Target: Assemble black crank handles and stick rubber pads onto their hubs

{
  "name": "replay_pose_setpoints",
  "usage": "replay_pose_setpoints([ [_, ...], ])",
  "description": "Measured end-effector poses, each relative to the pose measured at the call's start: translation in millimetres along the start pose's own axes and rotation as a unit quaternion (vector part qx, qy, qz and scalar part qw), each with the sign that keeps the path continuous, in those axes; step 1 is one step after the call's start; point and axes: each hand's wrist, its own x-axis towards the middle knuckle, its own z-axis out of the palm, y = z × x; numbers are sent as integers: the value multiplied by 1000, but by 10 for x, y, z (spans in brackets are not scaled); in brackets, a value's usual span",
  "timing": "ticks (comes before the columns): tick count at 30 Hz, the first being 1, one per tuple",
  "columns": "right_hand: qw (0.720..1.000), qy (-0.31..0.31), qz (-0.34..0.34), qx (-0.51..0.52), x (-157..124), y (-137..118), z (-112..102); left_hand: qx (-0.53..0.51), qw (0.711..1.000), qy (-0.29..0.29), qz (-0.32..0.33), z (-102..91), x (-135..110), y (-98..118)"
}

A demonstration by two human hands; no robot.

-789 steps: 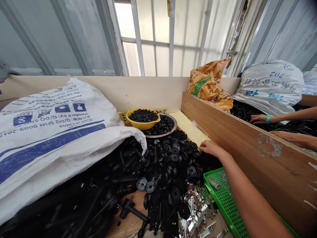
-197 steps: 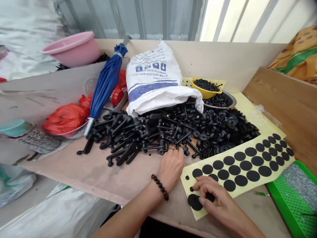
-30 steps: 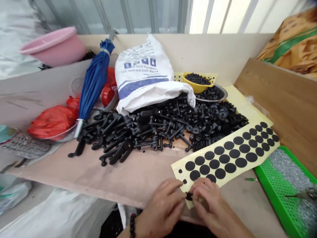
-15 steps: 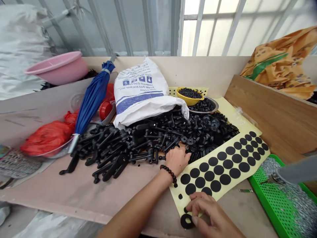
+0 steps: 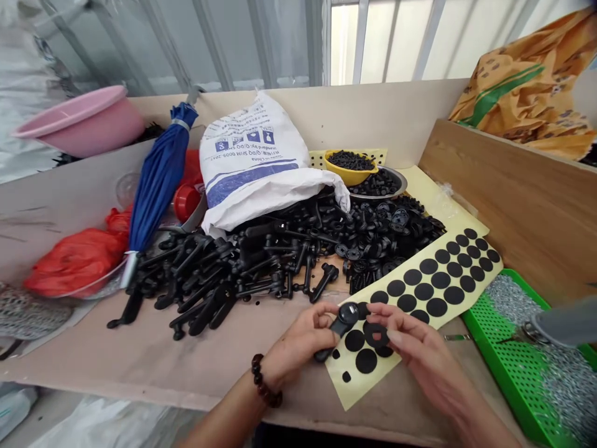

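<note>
My left hand (image 5: 298, 345) is closed around a black plastic crank-like handle (image 5: 344, 318), its round end facing up. Close on the right, my right hand (image 5: 422, 351) pinches a black ring-shaped pad (image 5: 374, 336) with a hole in its middle. A small gap separates pad and handle. Both are held over a pale yellow backing sheet (image 5: 344, 393) bearing rows of round black stickers (image 5: 366, 361). Beyond the left hand spreads a heap of black handles (image 5: 200, 277), with black round discs (image 5: 396, 224) heaped to its right.
A white sack (image 5: 254, 152) lies over the heap's back. A yellow bowl (image 5: 349, 176) of small black parts sits on a metal dish (image 5: 401, 182). At right, a grey tool (image 5: 559, 320) hangs above a green tray (image 5: 489, 345) of metal pieces. A blue umbrella (image 5: 158, 180) leans left.
My left hand has come back from the heap with a black handle. My right hand has lifted the ring-shaped pad off the sheet's near corner and brought it beside the handle. The view has shifted slightly.
</note>
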Motion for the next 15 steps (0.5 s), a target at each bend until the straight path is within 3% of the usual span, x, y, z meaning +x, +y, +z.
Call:
replay_pose_setpoints([
  [4,999,-25,26,22,13,-2,71,23,999,-16,-43,126,-94,-78],
  [15,999,-21,37,17,11,172,48,24,999,-12,-35,179,-70,-118],
])
